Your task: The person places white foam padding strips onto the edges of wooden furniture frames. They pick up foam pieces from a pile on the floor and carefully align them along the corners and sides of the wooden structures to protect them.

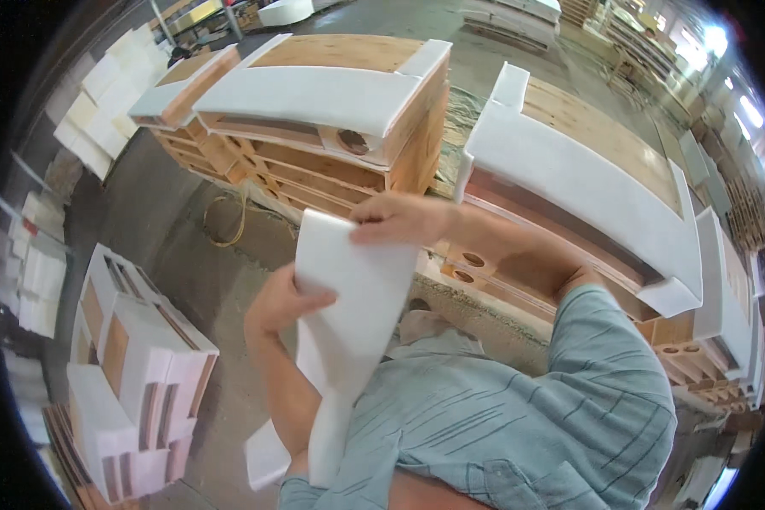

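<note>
A long white strip of what looks like foam sheet hangs in front of my body, its lower part bending down along my left forearm. My left hand grips its left edge, thumb on the front face and fingers hidden behind. At the top right edge, my right hand is closed on the same strip, my right arm reaching across from the right. Beyond my hands stands a wooden frame topped with a white foam layer. Another wooden frame with white foam along its edges stands to the right.
At the lower left, several foam-covered frames are stacked. White foam blocks stand at the far left. A yellowish hose or cord lies looped on the concrete floor. More padded frames line the right side.
</note>
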The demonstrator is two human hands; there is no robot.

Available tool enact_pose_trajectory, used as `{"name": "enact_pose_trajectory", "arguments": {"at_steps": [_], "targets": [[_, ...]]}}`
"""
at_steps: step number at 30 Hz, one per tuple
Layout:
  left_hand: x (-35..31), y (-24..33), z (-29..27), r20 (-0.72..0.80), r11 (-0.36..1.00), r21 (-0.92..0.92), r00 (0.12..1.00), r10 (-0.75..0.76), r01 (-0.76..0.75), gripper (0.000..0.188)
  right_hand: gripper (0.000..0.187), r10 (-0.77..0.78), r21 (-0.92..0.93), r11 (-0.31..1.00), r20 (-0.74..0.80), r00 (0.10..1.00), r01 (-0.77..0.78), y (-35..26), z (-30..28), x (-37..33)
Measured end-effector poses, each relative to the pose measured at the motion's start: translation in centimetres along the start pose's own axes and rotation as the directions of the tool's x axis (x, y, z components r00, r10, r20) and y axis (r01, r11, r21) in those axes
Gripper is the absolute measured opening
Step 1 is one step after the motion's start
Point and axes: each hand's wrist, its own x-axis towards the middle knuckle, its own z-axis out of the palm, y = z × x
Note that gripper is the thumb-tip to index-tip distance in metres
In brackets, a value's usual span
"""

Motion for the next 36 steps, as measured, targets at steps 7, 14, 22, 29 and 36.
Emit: {"name": "enact_pose_trajectory", "arguments": {"at_steps": [7, 14, 22, 29, 36], "targets": [[8.3, 1.1, -0.5, 0.115, 0.980, -0.198, 0.993, 0.031, -0.007, 0.038, 0.027, -0.235, -0.440, 0.886, -0.150, 0.960, 0.148, 1.0, -16.4, 0.5], [13.7, 3.9, -1.5, 0.063, 0.996, -0.021, 0.994, -0.086, 0.088, 0.034, 0.025, -0.190, -0.483, 0.875, -0.402, 0.896, -0.030, 3.9, -29.3, 1.7], [19.7, 8.1, 3.8, -0.209, 0.944, 0.328, 0.977, 0.034, 0.037, 0.030, 0.024, -0.033, -0.038, 0.999, -0.809, 0.587, 0.004, 15.6, -47.8, -0.3], [24.4, 7.4, 7.7, -0.130, 0.749, 0.622, 0.913, 0.386, -0.228, 0.050, 0.022, 0.185, 0.034, 0.929, -0.905, 0.383, -0.368, 24.3, -53.3, 4.6], [26.8, 8.5, 7.9, -0.054, 0.696, 0.694, 0.951, 0.304, -0.183, 0.054, 0.023, 0.361, 0.172, 0.884, -0.843, 0.400, -0.435, 35.7, -56.4, 11.0]]}}
